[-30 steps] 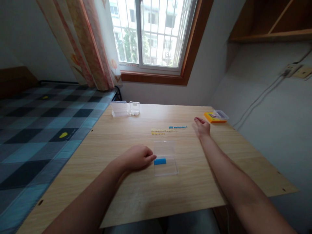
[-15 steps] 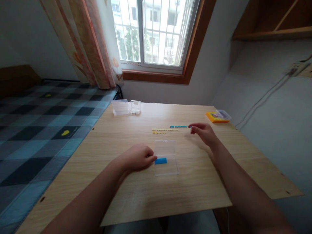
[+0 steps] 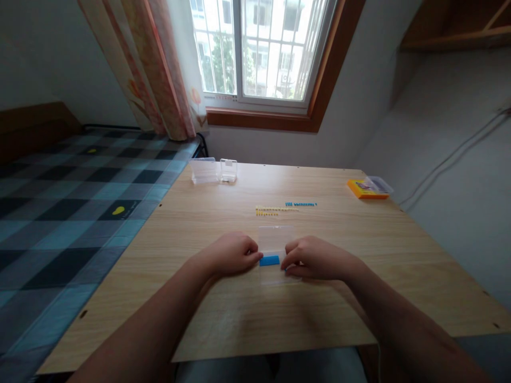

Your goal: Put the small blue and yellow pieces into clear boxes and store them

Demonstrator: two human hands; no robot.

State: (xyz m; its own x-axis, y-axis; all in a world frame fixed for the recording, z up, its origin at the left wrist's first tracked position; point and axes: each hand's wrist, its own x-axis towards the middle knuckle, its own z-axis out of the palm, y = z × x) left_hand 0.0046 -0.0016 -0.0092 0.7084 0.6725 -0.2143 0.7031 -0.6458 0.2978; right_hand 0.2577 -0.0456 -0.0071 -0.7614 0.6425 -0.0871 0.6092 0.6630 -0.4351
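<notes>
A shallow clear plastic box point(image 3: 275, 234) lies on the wooden table point(image 3: 247, 314) in front of me, with a flat blue block point(image 3: 269, 260) inside it. My left hand point(image 3: 233, 255) is curled, its fingertips pinching the box's left edge beside the blue block. My right hand point(image 3: 315, 259) is closed in a pinch over the box's right side, just right of the block, and a speck of blue shows at its fingertips. Farther back lie a row of small yellow pieces point(image 3: 275, 210) and a row of small blue pieces point(image 3: 301, 204).
Two clear plastic cases point(image 3: 213, 171) stand at the table's far left edge. An orange box with a clear lid point(image 3: 367, 188) sits at the far right. A bed with a checked cover point(image 3: 72, 213) adjoins the table's left side. A window and curtain are behind.
My right hand went from the far right of the table to the end of the blue row, pinched there, then came back to the clear box. My left hand stayed at the box.
</notes>
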